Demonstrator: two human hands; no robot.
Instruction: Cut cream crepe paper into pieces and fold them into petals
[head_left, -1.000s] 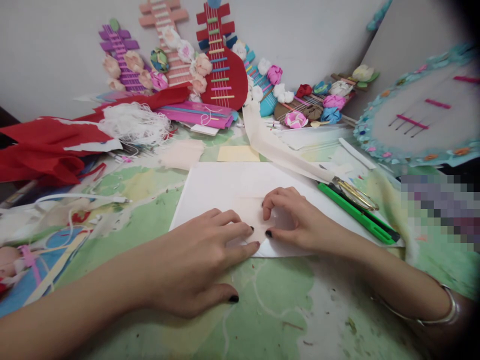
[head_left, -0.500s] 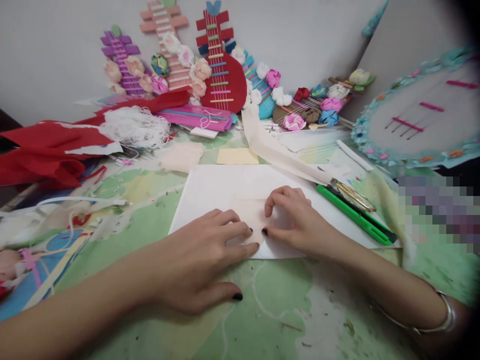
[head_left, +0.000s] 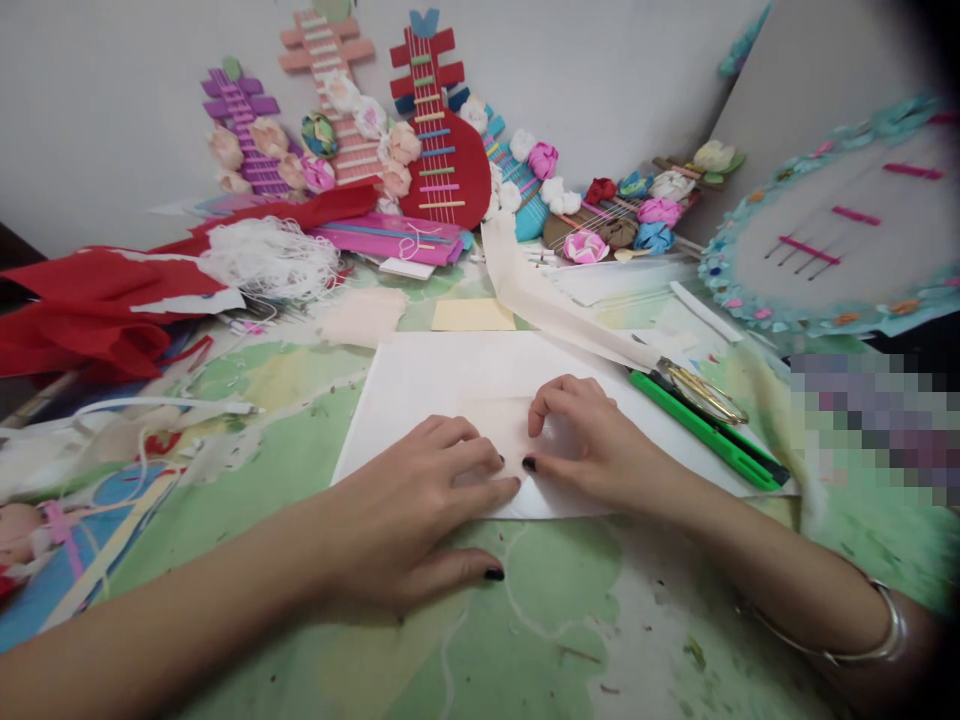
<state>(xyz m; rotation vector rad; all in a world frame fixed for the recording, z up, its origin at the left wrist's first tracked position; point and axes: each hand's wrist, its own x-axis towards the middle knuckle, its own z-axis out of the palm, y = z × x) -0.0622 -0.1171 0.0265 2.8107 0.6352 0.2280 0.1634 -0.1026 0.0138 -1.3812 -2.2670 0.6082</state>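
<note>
A white sheet (head_left: pixel 442 370) lies on the table with a small pale cream piece of crepe paper or cloth (head_left: pixel 499 415) on top. My left hand (head_left: pixel 442 490) rests across the sheet's near left part, fingertips on the pale piece and thumb stretched out over the tablecloth. My right hand (head_left: pixel 592 440) is curved at the piece's right side, its thumb and forefinger apart with nothing visible between them. Both hands partly cover the piece. To the right, a green box cutter (head_left: pixel 705 430) lies along the sheet beside gold-handled scissors (head_left: pixel 705 388).
Decorated toy lutes, including a red one (head_left: pixel 450 175), lean along the wall. A cream strip (head_left: pixel 555 305) runs toward the scissors. Beyond the sheet lies a yellow paper piece (head_left: pixel 474 315); at left are white string (head_left: pixel 274 258) and red cloth (head_left: pixel 82 300). A round framed piece (head_left: pixel 825 230) stands right.
My left thumb has shifted a little to the right, closer to the fingers. My right hand stays almost as it was. The view has moved slightly.
</note>
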